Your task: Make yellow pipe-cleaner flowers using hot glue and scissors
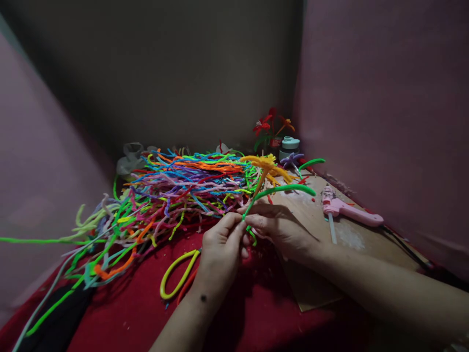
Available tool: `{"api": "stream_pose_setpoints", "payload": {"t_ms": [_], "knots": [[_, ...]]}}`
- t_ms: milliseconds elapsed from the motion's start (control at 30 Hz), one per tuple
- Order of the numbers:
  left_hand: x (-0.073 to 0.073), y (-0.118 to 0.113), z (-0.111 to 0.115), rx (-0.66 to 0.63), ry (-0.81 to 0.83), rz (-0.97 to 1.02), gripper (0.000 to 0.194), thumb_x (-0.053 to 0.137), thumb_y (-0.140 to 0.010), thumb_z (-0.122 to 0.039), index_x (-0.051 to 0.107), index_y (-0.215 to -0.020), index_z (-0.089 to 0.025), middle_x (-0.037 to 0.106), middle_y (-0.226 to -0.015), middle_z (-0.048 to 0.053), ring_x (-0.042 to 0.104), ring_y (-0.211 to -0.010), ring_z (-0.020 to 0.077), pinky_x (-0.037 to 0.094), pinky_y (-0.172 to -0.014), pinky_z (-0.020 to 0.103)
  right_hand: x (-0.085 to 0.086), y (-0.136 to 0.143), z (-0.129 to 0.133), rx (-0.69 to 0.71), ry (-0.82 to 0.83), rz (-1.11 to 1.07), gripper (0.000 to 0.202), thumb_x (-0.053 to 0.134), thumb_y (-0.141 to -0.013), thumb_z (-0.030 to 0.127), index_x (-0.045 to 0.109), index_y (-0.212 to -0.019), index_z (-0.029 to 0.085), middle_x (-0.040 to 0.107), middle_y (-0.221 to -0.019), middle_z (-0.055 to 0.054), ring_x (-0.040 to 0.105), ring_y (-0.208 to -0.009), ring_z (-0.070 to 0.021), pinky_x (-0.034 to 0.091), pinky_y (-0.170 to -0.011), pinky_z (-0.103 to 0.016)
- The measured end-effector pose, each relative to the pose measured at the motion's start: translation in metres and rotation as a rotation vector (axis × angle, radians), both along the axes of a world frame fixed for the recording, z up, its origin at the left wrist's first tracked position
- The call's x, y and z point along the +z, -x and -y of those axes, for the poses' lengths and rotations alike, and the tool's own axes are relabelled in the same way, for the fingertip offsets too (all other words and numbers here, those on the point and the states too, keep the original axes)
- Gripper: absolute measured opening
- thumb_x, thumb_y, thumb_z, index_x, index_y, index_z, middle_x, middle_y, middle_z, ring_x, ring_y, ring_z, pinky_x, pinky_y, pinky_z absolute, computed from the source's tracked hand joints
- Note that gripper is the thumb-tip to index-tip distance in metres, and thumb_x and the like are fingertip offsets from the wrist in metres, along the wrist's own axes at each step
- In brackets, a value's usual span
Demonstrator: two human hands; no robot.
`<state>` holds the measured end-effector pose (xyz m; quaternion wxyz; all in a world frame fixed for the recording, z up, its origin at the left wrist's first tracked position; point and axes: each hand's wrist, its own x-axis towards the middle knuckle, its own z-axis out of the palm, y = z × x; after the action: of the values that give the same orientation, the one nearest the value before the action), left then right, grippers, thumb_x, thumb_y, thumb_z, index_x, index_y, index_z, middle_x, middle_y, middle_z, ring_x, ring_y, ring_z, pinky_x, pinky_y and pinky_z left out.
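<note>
Head view showed both hands, left hand [222,244] and right hand [280,230], fingers pinched shut on a green pipe cleaner [282,189] arching up-right above the counter [256,303].

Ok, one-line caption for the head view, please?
Both hands, left hand and right hand, pinch a green pipe cleaner beside a multicoloured pipe-cleaner pile; pink glue gun nearby.

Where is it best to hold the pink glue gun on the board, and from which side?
Probably the pink glue gun by its long body, from above: it lies flat on the brown board, nozzle pointing left toward the hands, cord trailing right, with bare board around it.
</note>
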<state>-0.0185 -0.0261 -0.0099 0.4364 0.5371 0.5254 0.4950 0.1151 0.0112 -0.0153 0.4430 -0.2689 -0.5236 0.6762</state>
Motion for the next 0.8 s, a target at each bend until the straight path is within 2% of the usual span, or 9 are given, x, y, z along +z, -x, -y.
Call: {"api": "stream_pose_setpoints", "payload": {"t_ms": [67,200,367,433,500,567,667,733,800], "knots": [[0.004,0.0,0.0,-0.056,0.096,0.146,0.013,0.057,-0.079,-0.029,0.057,-0.073,-0.017,0.05,-0.051,-0.005,0.042,-0.035,0.0054,0.033,-0.033,0.015,-0.004,-0.001,-0.001,0.034,-0.041,-0.029,0.014,0.063,-0.077,0.027,0.069,-0.088,0.02,0.062,-0.076,-0.001,0.054,-0.066,-0.0128,0.04,-0.06,-0.026],[0.006,0.006,-0.002,-0.2,0.194,0.333,0.016,0.06,-0.078,-0.031,0.056,-0.075,-0.016,0.051,-0.053,-0.006,0.041,-0.032,0.0045,0.035,-0.027,0.015,-0.004,-0.004,-0.004,0.009,-0.128,0.041,0.014,0.062,-0.078,0.026,0.07,-0.089,0.023,0.064,-0.087,-0.001,0.053,-0.066,-0.011,0.041,-0.06,-0.024],[0.004,0.013,-0.005,-0.305,0.271,0.465,0.011,0.059,-0.079,-0.027,0.058,-0.082,-0.017,0.048,-0.052,-0.007,0.032,-0.029,0.0025,0.033,-0.024,0.015,-0.004,-0.001,-0.007,0.047,0.005,0.017,0.011,0.064,-0.077,0.029,0.068,-0.085,0.023,0.065,-0.074,0.001,0.058,-0.063,-0.012,0.044,-0.062,-0.026],[0.004,0.012,-0.006,-0.315,0.263,0.422,0.013,0.057,-0.08,-0.029,0.057,-0.079,-0.016,0.049,-0.052,-0.007,0.033,-0.028,0.003,0.032,-0.025,0.015,-0.007,0.0,-0.007,0.064,0.042,-0.055,0.014,0.065,-0.075,0.029,0.067,-0.088,0.022,0.065,-0.075,0.001,0.061,-0.063,-0.0129,0.046,-0.063,-0.028],[0.003,0.009,-0.005,-0.275,0.194,0.284,0.019,0.055,-0.082,-0.031,0.056,-0.071,-0.016,0.051,-0.052,-0.005,0.038,-0.03,0.004,0.034,-0.029,0.016,-0.01,0.001,-0.007,0.079,0.044,-0.096,0.017,0.064,-0.076,0.031,0.066,-0.089,0.02,0.064,-0.07,0.001,0.06,-0.058,-0.0129,0.045,-0.058,-0.027],[0.001,0.005,-0.003,-0.177,0.057,0.083,0.02,0.053,-0.083,-0.029,0.057,-0.07,-0.015,0.054,-0.053,-0.003,0.045,-0.037,0.0051,0.037,-0.036,0.016,-0.011,0.001,-0.007,0.061,0.037,-0.089,0.016,0.063,-0.077,0.032,0.066,-0.086,0.018,0.06,-0.064,0.001,0.056,-0.054,-0.0119,0.041,-0.052,-0.025],[-0.004,0.0,0.0,-0.012,-0.186,-0.203,0.013,0.053,-0.082,-0.024,0.063,-0.077,-0.017,0.054,-0.056,-0.003,0.048,-0.045,0.0054,0.039,-0.046,0.016,-0.012,0.001,-0.009,-0.05,0.015,-0.01,0.01,0.066,-0.074,0.028,0.067,-0.076,0.018,0.054,-0.059,0.003,0.047,-0.05,-0.0085,0.035,-0.047,-0.022],[-0.005,0.0,0.0,0.018,-0.223,-0.244,0.013,0.053,-0.082,-0.022,0.063,-0.077,-0.017,0.053,-0.055,-0.004,0.048,-0.045,0.0051,0.039,-0.046,0.016,-0.013,0.0,-0.01,-0.074,-0.005,0.031,0.009,0.067,-0.074,0.027,0.068,-0.076,0.019,0.053,-0.058,0.004,0.045,-0.05,-0.0076,0.032,-0.047,-0.022],[-0.003,0.002,0.0,-0.024,-0.128,-0.115,0.014,0.052,-0.083,-0.023,0.061,-0.075,-0.016,0.053,-0.054,-0.004,0.047,-0.041,0.0048,0.038,-0.042,0.016,-0.013,0.0,-0.01,-0.003,-0.019,0.018,0.015,0.065,-0.076,0.03,0.07,-0.085,0.019,0.056,-0.059,0.003,0.048,-0.051,-0.009,0.034,-0.048,-0.023]]}}
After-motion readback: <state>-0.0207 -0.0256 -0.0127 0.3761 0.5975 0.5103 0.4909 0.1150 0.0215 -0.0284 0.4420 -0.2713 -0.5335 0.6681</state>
